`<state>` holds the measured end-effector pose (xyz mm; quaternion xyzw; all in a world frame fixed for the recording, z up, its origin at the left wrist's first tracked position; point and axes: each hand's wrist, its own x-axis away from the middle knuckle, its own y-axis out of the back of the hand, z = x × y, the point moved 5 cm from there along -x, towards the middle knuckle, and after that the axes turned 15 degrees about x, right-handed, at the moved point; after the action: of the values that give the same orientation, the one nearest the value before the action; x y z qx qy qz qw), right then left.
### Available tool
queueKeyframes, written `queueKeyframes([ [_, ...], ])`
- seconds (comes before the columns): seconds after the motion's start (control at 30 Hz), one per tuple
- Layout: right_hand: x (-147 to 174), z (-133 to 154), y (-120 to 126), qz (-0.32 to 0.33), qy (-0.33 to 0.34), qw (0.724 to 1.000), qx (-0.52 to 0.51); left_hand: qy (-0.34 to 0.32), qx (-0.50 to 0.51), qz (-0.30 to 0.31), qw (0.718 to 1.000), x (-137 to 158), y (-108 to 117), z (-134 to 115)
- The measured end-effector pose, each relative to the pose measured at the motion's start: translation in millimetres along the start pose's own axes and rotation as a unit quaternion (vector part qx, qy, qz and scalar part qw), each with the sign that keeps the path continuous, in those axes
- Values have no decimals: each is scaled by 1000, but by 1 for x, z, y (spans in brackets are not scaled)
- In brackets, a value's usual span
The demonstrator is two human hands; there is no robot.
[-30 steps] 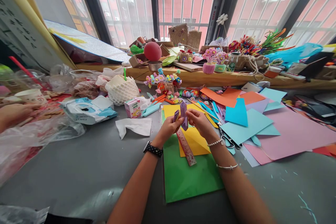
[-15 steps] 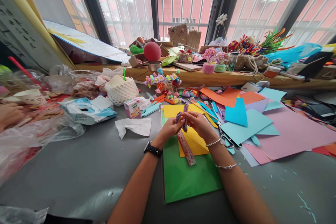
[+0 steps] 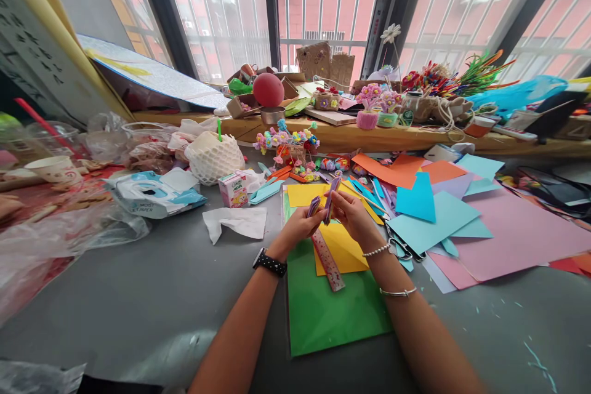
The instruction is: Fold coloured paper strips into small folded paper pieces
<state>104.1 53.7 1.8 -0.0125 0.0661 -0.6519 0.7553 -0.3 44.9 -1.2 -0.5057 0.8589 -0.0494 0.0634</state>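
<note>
Both my hands are raised over the coloured paper, close together. My left hand pinches a small folded purple paper piece. My right hand holds a longer folded purple paper strip, tilted, with its lower end close to the left fingers; I cannot tell whether the two pieces touch. Beneath them lies a yellow paper sheet, and on it a pink patterned ruler. Under these is a pack of green paper. Scissors rest just right of my right wrist.
Blue paper, orange sheets and a large pink sheet spread out on the right. To the left are a tissue, a small box and a wet-wipe pack. Another person's hand shows at the left edge.
My right hand has shifted slightly right, and the purple strip in it now leans more to the right. My left hand stays nearly still. The other person's hand has moved down and left.
</note>
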Motion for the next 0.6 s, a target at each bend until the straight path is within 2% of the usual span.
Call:
queueKeyframes([
  [0.23,0,0,-1,0,-5,1000,-4,-35,-38,-30,998,-1,3,-3],
  [0.37,0,-1,2,-28,-3,999,21,-52,-65,-72,994,-1,6,-4],
  [0.6,0,1,1,-48,22,995,79,-73,-109,-61,990,-1,3,-8],
])
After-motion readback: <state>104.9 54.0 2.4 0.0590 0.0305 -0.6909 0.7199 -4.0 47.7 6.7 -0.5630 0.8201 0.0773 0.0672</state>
